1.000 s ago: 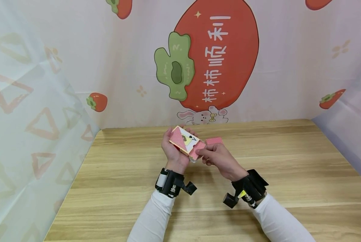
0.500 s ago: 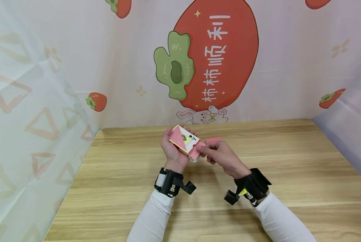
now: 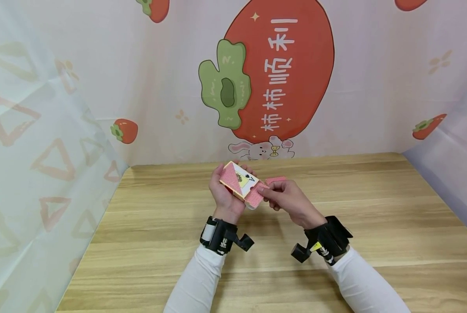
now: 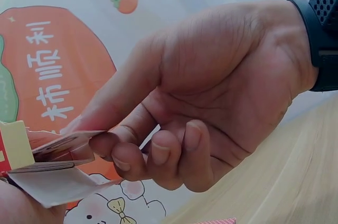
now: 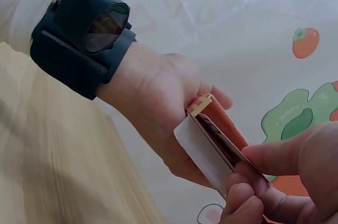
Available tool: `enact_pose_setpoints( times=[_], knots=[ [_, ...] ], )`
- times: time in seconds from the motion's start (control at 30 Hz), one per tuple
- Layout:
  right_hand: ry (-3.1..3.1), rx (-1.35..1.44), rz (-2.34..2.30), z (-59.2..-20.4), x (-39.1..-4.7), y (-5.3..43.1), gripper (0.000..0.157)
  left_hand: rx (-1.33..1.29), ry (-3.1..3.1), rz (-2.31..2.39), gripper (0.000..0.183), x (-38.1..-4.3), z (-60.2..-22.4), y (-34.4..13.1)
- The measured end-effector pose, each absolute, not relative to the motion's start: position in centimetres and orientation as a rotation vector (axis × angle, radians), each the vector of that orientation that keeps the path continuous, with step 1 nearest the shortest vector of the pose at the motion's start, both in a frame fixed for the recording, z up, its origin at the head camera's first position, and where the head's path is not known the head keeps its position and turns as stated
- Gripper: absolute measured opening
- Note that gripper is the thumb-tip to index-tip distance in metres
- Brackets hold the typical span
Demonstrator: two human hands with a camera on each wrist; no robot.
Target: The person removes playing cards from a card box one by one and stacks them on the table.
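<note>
In the head view, my left hand (image 3: 226, 201) holds a red-and-white playing card box (image 3: 237, 179) tilted in its palm, an ace of spades printed on its face. Red-patterned playing cards (image 3: 254, 199) stick partway out of the box's lower right end. Thumb and fingers of my right hand (image 3: 292, 203) pinch a card there. Seen from the left wrist, the pinched card (image 4: 79, 138) slants up from the thin stack inside, above a pale flap (image 4: 55, 186). From the right wrist, the box's open end (image 5: 219, 139) faces the right fingertips.
Behind the right hand, a red-patterned card or small stack (image 3: 275, 179) lies on the wooden table (image 3: 159, 252). A printed cloth backdrop (image 3: 159, 78) rises at the table's back edge, with more cloth at both sides.
My right hand has shifted slightly to the right and up, and its fingertips now sit a little farther from the box. The left hand and box have barely moved.
</note>
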State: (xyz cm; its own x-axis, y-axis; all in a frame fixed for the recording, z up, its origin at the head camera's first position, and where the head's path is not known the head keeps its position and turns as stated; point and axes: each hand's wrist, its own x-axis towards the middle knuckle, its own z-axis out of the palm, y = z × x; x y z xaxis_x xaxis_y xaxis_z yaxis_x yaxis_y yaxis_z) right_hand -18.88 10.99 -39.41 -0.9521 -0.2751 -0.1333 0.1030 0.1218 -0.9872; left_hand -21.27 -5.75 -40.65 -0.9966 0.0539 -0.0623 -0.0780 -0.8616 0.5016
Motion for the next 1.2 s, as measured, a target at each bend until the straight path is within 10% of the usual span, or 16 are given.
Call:
enact_pose_setpoints(
  times=[1.2],
  knots=[
    [2.018, -0.402, -1.686, -37.8, -19.6, 14.2, 0.03, -0.073, 0.637, 3.041, 0.043, -22.0, -40.2, -8.1]
  ],
)
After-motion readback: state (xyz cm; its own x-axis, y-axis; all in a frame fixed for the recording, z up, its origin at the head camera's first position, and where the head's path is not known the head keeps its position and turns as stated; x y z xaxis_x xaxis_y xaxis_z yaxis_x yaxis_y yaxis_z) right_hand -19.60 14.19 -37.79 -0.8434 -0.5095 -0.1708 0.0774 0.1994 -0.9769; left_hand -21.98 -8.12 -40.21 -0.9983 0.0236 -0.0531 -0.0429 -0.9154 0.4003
